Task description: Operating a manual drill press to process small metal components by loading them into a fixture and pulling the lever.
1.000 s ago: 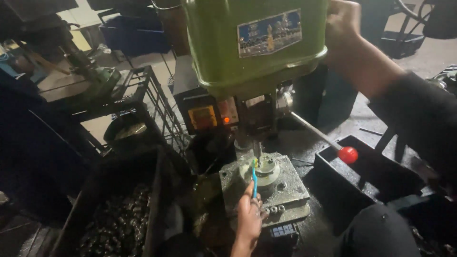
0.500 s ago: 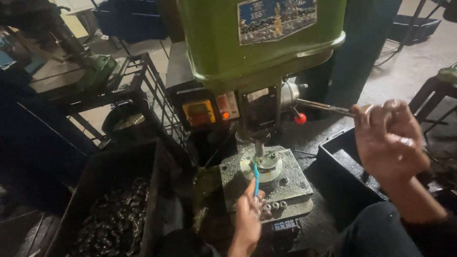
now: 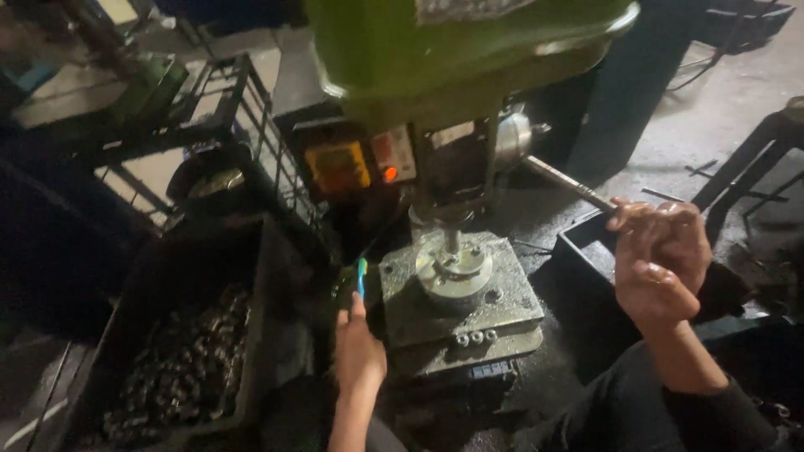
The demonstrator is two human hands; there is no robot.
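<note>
**Hands close to the spindle at the drill press**

Under the green drill head, the right hand had its fingers closed around the feed lever, out past the right edge of the press table. The left hand sat at the table's left edge, fingers pinching a thin blue-green tool that pointed up beside the round workpiece. That piece lay near the table's middle, directly beneath the spindle.

The likeliest trouble, as I judged it, was the left hand: it was near the spindle, and a slip of the tool toward the bit could have drawn the fingers in. If the workpiece was not held firmly, a hard pull on the lever might have spun it loose. Whether it was clamped could not be told.

On the machine's front, left of the spindle, sat a yellow rectangular panel, with a small white-and-red label and a glowing orange lamp just beside it. A pale rectangular plate, cut off by the frame, sat high on the head. A dark crate of small metal parts stood off the table's left side.
</note>
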